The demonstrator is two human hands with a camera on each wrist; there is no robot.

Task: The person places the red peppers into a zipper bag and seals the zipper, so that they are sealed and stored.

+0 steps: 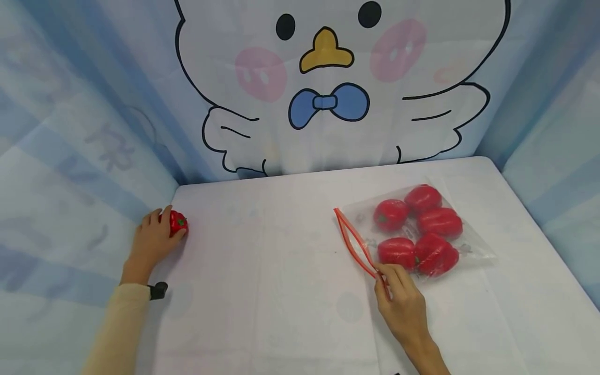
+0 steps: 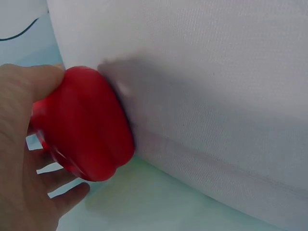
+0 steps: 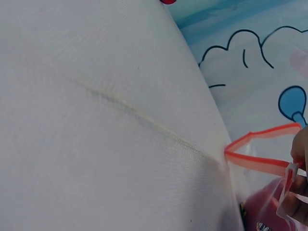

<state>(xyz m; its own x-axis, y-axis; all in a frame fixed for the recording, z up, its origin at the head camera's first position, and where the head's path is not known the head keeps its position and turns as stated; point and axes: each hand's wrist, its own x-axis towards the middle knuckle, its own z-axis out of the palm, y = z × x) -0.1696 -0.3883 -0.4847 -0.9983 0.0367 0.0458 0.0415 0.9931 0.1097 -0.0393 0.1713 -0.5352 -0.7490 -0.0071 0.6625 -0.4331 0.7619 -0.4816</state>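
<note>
Gripping a red pepper, the person's left hand has thumb and fingers around it, right by the edge of the white table nearest that hand. Well across from there, the right hand pinches the near end of an orange-red strip — the rim of a clear bag lying just beyond its fingers. Both sides of that rim stand apart. Inside, past the right fingertips, lie five red peppers — two nearer the hand, three farther off.
</note>
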